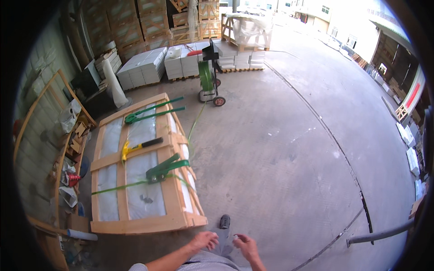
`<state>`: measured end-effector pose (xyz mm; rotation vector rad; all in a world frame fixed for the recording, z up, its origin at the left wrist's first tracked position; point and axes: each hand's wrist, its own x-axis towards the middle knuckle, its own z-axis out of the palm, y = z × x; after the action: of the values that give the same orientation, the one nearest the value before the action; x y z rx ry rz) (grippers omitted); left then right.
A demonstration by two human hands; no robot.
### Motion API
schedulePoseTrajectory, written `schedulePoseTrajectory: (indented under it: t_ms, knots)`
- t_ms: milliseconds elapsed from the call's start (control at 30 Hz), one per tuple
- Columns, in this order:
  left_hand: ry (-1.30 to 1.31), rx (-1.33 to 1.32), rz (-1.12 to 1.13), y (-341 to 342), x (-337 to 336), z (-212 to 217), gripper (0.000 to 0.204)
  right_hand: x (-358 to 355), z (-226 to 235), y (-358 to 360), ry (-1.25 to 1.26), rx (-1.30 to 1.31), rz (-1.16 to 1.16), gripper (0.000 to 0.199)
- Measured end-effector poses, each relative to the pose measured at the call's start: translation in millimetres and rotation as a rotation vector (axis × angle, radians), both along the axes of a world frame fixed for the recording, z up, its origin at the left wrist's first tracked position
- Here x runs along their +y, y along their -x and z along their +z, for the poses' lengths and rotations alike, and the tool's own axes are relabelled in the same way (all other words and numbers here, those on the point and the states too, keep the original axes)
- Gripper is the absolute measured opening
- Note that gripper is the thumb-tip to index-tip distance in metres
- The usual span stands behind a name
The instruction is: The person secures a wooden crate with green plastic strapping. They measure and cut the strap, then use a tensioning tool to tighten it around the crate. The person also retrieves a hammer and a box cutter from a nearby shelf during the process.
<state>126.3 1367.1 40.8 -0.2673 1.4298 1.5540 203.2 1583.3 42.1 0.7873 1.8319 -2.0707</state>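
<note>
My left hand (204, 240) is in front of my body with its fingers loosely bent and apart, and nothing shows in it. My right hand (246, 246) is beside it, thumb and fingers pinched at a small pale piece too small to name. Ahead to the left is a wooden crate (147, 225) with plastic-wrapped contents. On it rest a green strap tensioner (158, 174), a yellow claw hammer (135, 148) with a black grip, and a long-handled green crimper (153, 110). A green strap (120, 186) runs across the crate to the tensioner. Small dark clips (146, 198) lie nearby.
A wheeled strap dispenser (205, 81) with a green coil stands beyond the crate. White stacked slabs (142, 67) and tall wooden crates (153, 27) line the back. A cluttered wooden rack (68, 153) borders the left; a metal rail (379, 235) is at lower right.
</note>
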Motion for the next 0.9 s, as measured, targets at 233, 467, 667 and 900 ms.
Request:
schedulePoseTrajectory:
  t_ms: [233, 467, 667, 900]
  knots:
    - [-0.021, 0.155, -0.246, 76.7, 101.7, -7.0, 0.029, 49.3, 4.5, 82.0, -0.537, 0.109, 0.378, 0.039]
    - [0.099, 0.242, -0.181, 157.6, 164.5, 21.7, 0.03, 101.1, 2.4, 159.1, -0.649, 0.071, 0.405, 0.033]
    - [0.298, 0.336, -0.024, 211.1, 178.0, 7.4, 0.032, 122.5, 51.6, 250.1, -0.757, 0.252, 0.561, 0.034]
    - [0.411, 0.437, 0.362, 259.2, 199.4, -1.7, 0.036, 158.2, 0.0, 373.5, -0.71, 0.677, 1.003, 0.018]
